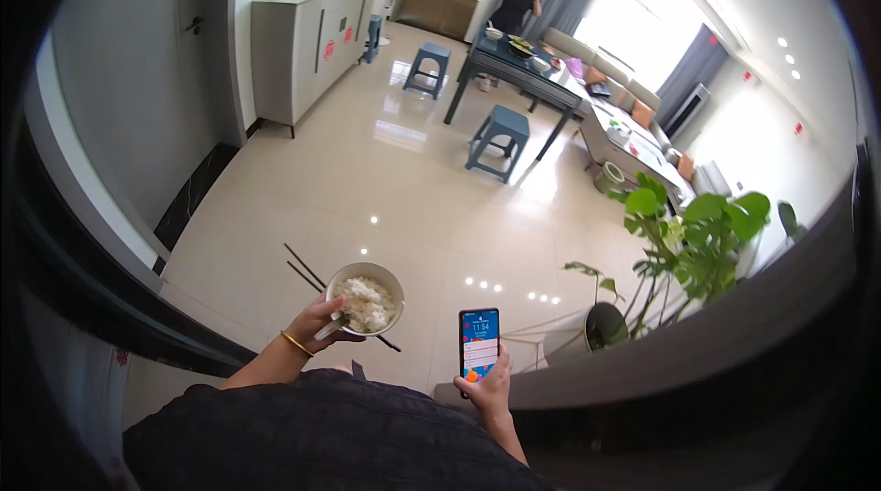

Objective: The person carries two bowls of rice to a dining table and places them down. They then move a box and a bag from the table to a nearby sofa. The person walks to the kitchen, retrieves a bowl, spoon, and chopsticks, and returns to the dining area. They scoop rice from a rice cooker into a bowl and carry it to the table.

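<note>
My left hand (323, 319), with a gold bangle at the wrist, is closed around a white bowl (402, 294) of cooked rice (367, 303). A short white handle (331, 326) shows at the bowl's near left side. Two dark chopsticks (304, 269) stick out beyond the bowl, passing beneath it; how my fingers grip them is hidden. To the right, my right hand (489, 384) grips a smartphone (479, 344) upright by its lower end. Its screen is lit and faces me. Bowl and phone are held apart, above the tiled floor.
A leafy potted plant (697, 216) stands close on the right. Farther off are blue stools (500, 138), a dark table (514, 60) with dishes, and a person (519, 3) behind it. A grey cabinet (307, 55) and a door (138, 69) line the left. A sofa (596, 55) stands at the far right.
</note>
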